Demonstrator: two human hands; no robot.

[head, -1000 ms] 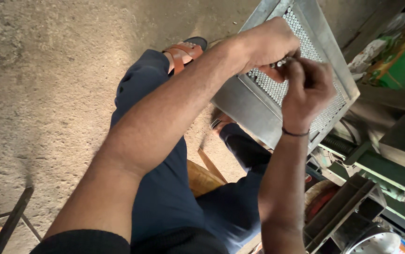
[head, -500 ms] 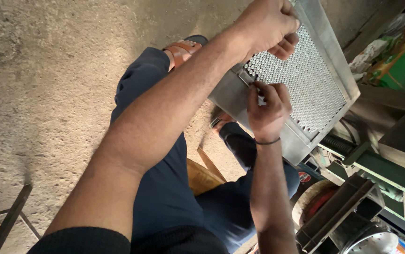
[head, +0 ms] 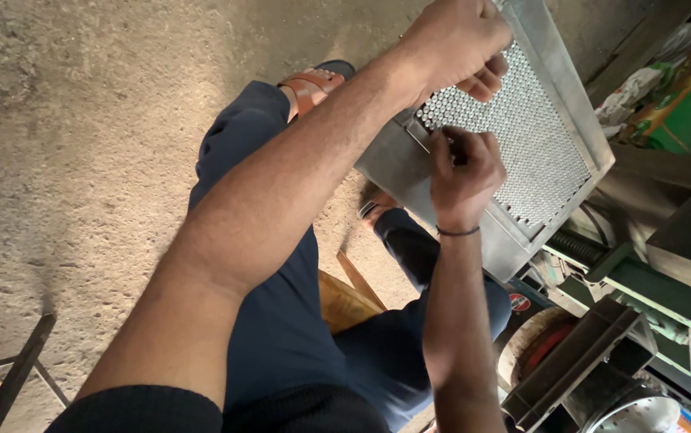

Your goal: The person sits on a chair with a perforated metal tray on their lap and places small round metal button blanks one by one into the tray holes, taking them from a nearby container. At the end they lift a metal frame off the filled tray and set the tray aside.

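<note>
A grey metal tray (head: 578, 136) with a perforated, studded plate inside rests tilted over my knees. My left hand (head: 457, 40) is closed around the tray's upper edge and holds it steady. Lower down, my right hand (head: 462, 172) presses pinched fingertips onto the perforated plate near its lower left corner; whether a small part sits between the fingers is hidden. A dark band circles my right wrist. My legs in dark blue trousers (head: 281, 321) and a brown sandal (head: 313, 84) show below the arms.
Rough concrete floor (head: 81, 160) fills the left. A wooden stool seat (head: 345, 301) shows between my legs. Green machine parts (head: 650, 289), a dark metal channel (head: 578, 361) and a round tin (head: 642, 413) crowd the right. A thin metal frame (head: 16, 377) stands at bottom left.
My right hand has slid down the perforated plate from its upper part toward the lower left corner. The left hand kept its hold on the tray's top edge.
</note>
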